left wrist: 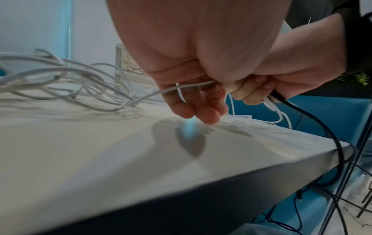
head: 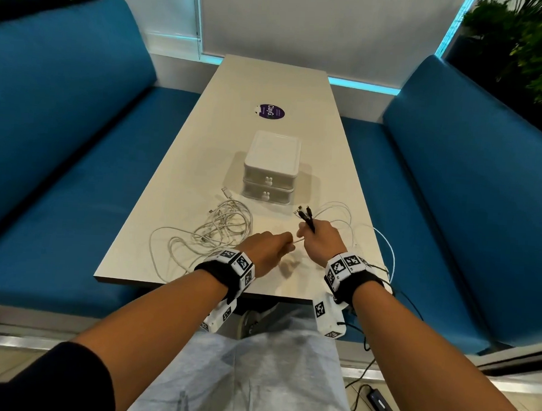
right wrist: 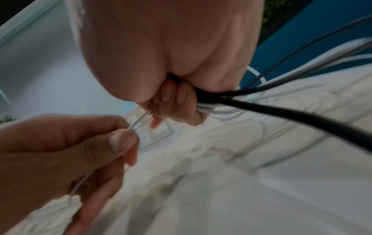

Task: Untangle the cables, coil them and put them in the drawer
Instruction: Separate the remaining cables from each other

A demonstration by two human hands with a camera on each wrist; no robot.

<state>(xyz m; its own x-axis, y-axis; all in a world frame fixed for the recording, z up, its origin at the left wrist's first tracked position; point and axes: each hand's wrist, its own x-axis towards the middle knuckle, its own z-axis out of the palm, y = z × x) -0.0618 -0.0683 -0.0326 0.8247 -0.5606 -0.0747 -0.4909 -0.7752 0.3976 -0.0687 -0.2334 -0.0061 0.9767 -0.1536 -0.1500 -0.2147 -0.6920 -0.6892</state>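
Note:
A tangle of white cables (head: 218, 231) lies on the near left of the pale table (head: 269, 89). My left hand (head: 272, 247) pinches a thin white cable (left wrist: 181, 88) that runs from that tangle. My right hand (head: 316, 240) grips a bundle of black and white cables (right wrist: 219, 100), their plug ends (head: 304, 211) sticking up past my fist. More white loops (head: 344, 218) trail to the right of it, and a black cable (left wrist: 330, 135) drops over the table edge. The white two-drawer box (head: 271, 167) stands behind the hands, both drawers closed.
Blue benches (head: 65, 150) flank the table on both sides. A purple round sticker (head: 271, 111) lies farther back on the table. A power adapter (head: 381, 404) and black wires lie on the floor at the lower right. Plants (head: 529, 46) stand behind the right bench.

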